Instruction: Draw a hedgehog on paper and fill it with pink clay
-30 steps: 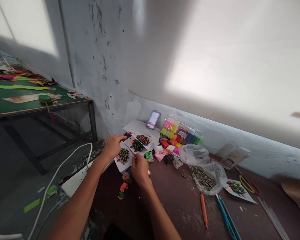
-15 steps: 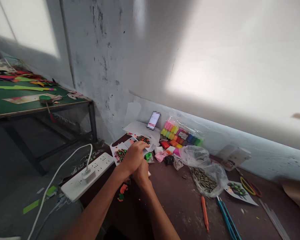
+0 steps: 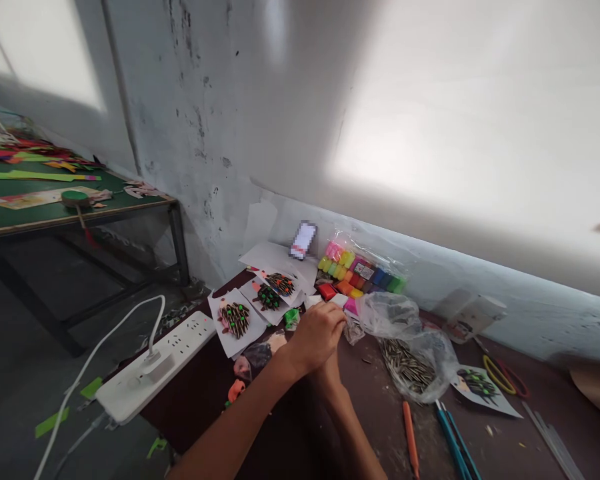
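My left hand (image 3: 314,337) is closed and lies over my right hand (image 3: 332,371), which is closed beneath it. Whatever is between them, if anything, is hidden by the fingers. Both hands are above the brown table (image 3: 375,393), close to small packets of soft clay: a green one (image 3: 292,319), a red one (image 3: 327,291) and a magenta one (image 3: 351,306). To their left lie white cards with spiky dark figures dotted green or orange, the nearest being a green-dotted card (image 3: 235,321). Beside my left forearm are a pinkish lump (image 3: 242,368) and an orange lump (image 3: 237,391).
A plastic bag of thin dark pieces (image 3: 409,362) stands to the right, with an orange pen-like tool (image 3: 410,437), teal-handled tool (image 3: 455,440) and scissors (image 3: 497,375) nearby. A power strip (image 3: 155,367) sits at the left edge. A phone (image 3: 303,240) leans at the back.
Both hands have moved right together, staying clasped, away from the cards. The cards and the lumps at left are now uncovered. The view has shifted slightly.
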A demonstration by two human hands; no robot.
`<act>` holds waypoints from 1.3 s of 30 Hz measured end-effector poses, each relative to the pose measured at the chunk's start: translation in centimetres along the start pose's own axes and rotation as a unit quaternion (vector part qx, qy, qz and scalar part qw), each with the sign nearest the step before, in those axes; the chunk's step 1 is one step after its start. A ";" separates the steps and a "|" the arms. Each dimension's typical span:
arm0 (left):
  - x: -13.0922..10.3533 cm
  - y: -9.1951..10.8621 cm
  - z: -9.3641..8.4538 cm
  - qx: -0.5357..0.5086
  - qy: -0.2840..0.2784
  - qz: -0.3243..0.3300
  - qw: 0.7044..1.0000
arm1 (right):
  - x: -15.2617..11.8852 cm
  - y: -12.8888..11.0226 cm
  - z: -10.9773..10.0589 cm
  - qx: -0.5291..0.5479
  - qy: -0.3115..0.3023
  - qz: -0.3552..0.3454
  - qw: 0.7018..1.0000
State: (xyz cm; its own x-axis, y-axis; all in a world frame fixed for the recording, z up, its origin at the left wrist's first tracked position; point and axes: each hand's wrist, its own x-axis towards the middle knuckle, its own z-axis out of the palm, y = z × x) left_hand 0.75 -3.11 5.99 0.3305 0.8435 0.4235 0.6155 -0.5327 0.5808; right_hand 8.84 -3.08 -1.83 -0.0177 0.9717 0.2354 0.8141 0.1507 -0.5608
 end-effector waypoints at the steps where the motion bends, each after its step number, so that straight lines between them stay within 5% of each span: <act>1: 0.3 -0.1 0.5 0.003 -0.007 -0.004 1.000 | -0.2 0.9 -0.4 -0.005 -0.010 0.009 1.000; 13: 1.8 -2.1 8.0 0.014 -0.061 -0.083 0.995 | -2.8 8.0 -4.4 -0.055 0.040 -0.018 0.997; 21: -0.2 -4.0 10.9 0.085 -0.004 0.002 0.996 | -3.2 9.4 -4.3 -0.078 0.053 0.000 0.996; 27: -1.2 -4.7 11.9 0.108 -0.010 0.014 0.994 | -3.5 9.0 -4.8 -0.103 0.029 0.028 0.994; 35: -1.1 -5.3 11.2 0.109 0.033 -0.010 0.993 | -3.6 8.2 -5.5 -0.113 0.007 0.061 0.992; 39: -1.2 -5.7 11.5 0.153 -0.005 -0.022 0.988 | -3.8 8.1 -5.3 -0.110 0.008 0.068 0.992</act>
State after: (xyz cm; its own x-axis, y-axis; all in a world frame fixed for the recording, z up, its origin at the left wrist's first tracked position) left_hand 5.04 -0.33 -5.80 0.3051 0.8669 0.3943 0.8165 -0.4512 0.3602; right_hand 18.58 -6.47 -3.07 0.1089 0.9771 0.1828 0.9156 -0.0270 -0.4011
